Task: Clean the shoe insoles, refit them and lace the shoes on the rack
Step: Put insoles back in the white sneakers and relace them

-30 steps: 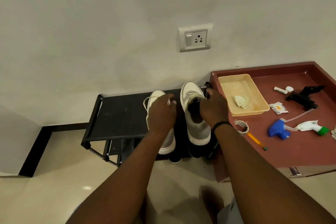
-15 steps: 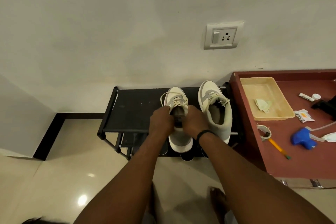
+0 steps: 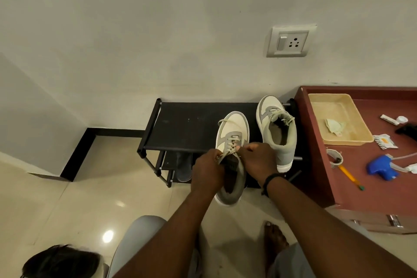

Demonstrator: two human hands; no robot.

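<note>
now, from the head camera, both hands sit on the near shoe [image 3: 231,140], which lies with its toe toward the wall and its heel toward the person. its long side runs straight away from the body, and its heel end hangs out past the front edge of the black rack [image 3: 185,126].

the left hand [image 3: 208,170] is curled tight on the left side of the shoe, by the dark opening, and it pinches a pale lace [image 3: 222,157]. the right hand [image 3: 259,159] is on the other side, fingers bent, pinching what looks like the other lace end. the laces lie just past the fingertips, toward the toe, so i think the next pull goes up and back toward the body. both hands are about the same way from the knot place.

the shoe is cream and grey, soft on top with a smooth white sole. the laces are thin, flat and floppy.

the other shoe [image 3: 275,128] stands on the rack just to the right, laces loose.

a red-brown table [image 3: 361,187] is further right, with a tan tray [image 3: 320,106] on it.
</note>
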